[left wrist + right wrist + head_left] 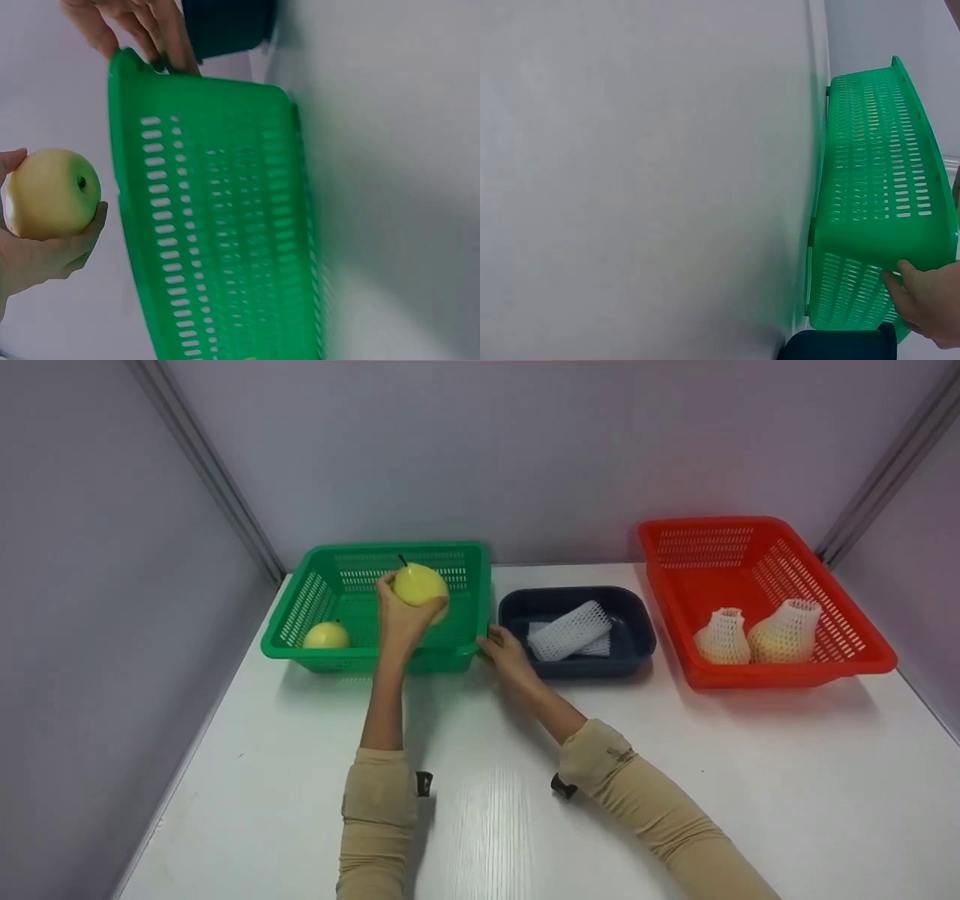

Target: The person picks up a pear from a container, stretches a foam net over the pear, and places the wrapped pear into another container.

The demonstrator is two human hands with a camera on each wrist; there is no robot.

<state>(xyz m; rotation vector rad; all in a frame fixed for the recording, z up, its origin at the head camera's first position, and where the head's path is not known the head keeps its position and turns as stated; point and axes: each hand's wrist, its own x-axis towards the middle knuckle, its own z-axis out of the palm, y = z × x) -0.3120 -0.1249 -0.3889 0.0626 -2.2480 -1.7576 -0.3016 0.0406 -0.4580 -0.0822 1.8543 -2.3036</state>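
Note:
My left hand (405, 615) grips a yellow pear (420, 585) with a dark stem, holding it up over the green basket (375, 662). In the left wrist view, thumb and fingers lie on opposite sides of that pear (49, 199), apart from the basket wall (202, 225). My right hand (510, 654) touches the basket's front right corner. The right wrist view has its fingertips (907, 268) against the outside of the green wall (885, 240). Another yellow pear (327, 635) lies in the basket's front left corner.
Right of the green basket stands a dark blue tub (577, 669) holding white foam net sleeves (571, 631). Further right, a red basket (795, 673) holds two pears (772, 641) in white foam nets. Grey panels (487, 457) enclose the white table (480, 825) at the back and sides.

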